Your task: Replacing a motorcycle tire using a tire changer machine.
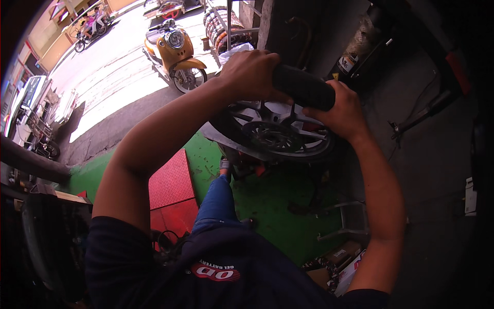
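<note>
- Dark shirt [267,268] nearest.
- Left hand [252,74] and right hand [342,110], apart from each other, both clamped on the black tire [303,87] of a spoked wheel [272,135] ahead of it.
- Red plate [171,180] on the green floor [206,159].
- Yellow scooter [177,54] outside in sunlight.
- People [90,21] on a motorcycle [88,36], farthest.

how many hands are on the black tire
2: the left hand grips the black tire toward the picture's left, and the right hand grips it farther right; some fingers are hidden.
</note>
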The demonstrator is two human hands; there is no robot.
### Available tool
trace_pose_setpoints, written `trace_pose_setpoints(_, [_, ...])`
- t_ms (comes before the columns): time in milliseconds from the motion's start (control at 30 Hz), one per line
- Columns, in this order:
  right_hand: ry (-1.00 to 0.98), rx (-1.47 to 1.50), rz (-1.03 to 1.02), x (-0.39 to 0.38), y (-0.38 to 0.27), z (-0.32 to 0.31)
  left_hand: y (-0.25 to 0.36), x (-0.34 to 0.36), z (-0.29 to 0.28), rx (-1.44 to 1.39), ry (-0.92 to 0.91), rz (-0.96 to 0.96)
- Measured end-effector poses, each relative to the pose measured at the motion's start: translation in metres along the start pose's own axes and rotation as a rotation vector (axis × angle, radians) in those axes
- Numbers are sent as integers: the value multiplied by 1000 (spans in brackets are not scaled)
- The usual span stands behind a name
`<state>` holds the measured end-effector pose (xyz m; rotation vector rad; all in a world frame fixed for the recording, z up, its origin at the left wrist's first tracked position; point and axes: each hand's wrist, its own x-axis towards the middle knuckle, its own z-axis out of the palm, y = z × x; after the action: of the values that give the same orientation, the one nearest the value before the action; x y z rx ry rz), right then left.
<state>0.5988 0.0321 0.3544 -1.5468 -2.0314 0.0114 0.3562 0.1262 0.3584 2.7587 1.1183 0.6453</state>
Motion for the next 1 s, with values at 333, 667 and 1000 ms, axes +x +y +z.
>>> trace_pose_setpoints(333, [5, 61, 4, -3, 23, -6, -17, 14, 8, -43, 53, 113])
trace_pose_setpoints(667, [19, -41, -9, -36, 8, -31, -105, -46, 76, -481, 258, 39])
trace_pose_setpoints(1000, [-7, -292, 359, -3, -48, 1, -164, 26, 98, -705, 96, 295])
